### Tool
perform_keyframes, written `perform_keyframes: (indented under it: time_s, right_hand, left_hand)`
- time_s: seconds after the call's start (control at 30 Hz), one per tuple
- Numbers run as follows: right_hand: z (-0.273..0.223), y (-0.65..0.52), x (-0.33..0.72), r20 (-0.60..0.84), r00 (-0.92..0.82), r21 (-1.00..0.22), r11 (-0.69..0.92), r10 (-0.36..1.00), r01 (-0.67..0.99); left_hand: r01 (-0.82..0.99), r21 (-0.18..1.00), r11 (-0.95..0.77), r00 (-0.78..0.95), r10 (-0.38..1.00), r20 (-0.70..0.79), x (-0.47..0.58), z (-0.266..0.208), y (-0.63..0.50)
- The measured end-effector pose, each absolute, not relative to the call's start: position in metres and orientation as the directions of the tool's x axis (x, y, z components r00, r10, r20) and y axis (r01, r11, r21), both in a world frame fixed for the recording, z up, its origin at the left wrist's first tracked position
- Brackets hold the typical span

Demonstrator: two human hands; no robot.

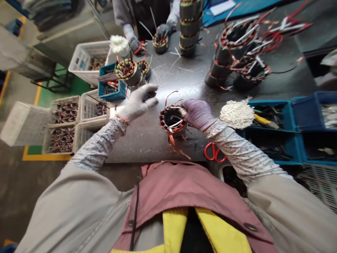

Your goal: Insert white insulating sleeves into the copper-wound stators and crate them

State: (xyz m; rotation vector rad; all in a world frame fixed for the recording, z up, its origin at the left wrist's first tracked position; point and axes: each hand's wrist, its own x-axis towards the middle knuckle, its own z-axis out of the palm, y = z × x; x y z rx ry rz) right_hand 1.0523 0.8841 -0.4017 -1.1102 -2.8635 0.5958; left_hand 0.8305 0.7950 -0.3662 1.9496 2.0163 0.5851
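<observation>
A motor stator (pixel 172 120) with copper windings round its rim stands on the grey metal table before me. Orange lead wires (pixel 175 144) hang from its near side, and a white sleeve lies across its opening. My right hand (pixel 198 114), in a purple glove, is closed at the stator's right rim, its fingertips on the windings. To the left of the stator, my left hand (pixel 140 102) in a white glove hovers apart from it, thumb and fingers spread. Red-handled scissors (pixel 214 152) lie at the table's front edge, below my right forearm.
Stacked stators (pixel 223 52) with loose leads stand at the back right. A bundle of white cords (pixel 237 114) sits beside blue bins (pixel 276 144). Crates of parts (pixel 65 123) are at the left. Across the table, a co-worker's gloved hands (pixel 163 31) handle another stator.
</observation>
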Motion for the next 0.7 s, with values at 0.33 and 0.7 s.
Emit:
perform_keyframes:
  time_s: [0.33,0.7]
  right_hand:
    - [-0.406,0.873,1.121,0.243,-0.727,-0.482,0.730,0.642,0.484]
    - [-0.484,0.968,1.371,-0.136,0.058,-0.183,-0.083,0.989,0.980]
  left_hand:
    - [0.967,0.059,-0.248,0.250,0.968,-0.031,0.877,-0.333,0.820]
    - [0.461,0.855,-0.237,0.268,0.956,0.120,1.058,-0.347,0.772]
